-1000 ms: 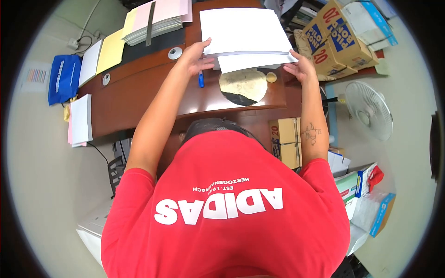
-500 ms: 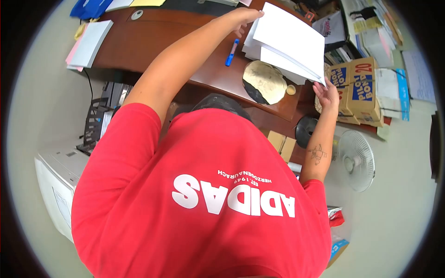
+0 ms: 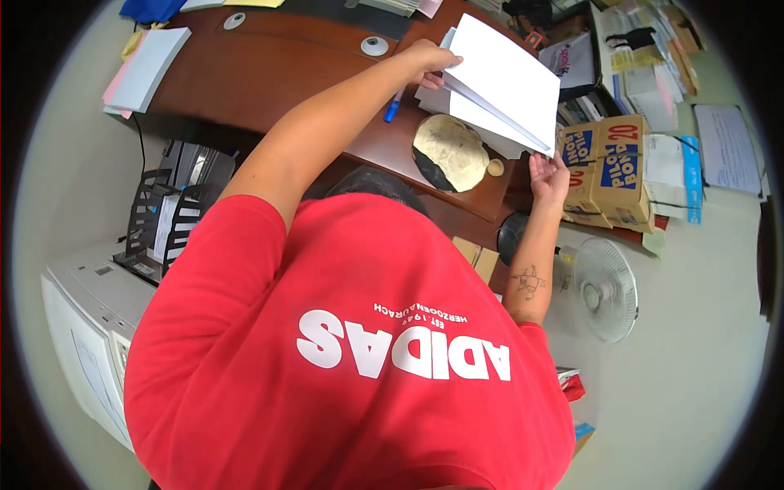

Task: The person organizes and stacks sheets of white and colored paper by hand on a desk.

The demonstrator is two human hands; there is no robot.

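A: Head view. Stack of white paper (image 3: 508, 77) lifted and tilted above the wooden desk (image 3: 269, 82). Left hand (image 3: 430, 60) pinching the far corner, fingers closed on the sheets. Right hand (image 3: 547, 173) under the near corner, fingers loosely curled, only touching the edge.

B: Risky, probably. Weak support on the right; lower sheets already fanning apart, could slide out toward the cardboard boxes (image 3: 606, 167).

A: Also possible to knock the blue pen (image 3: 393, 106) or the round pad (image 3: 452, 153). Paper clean, flat, unwrinkled.
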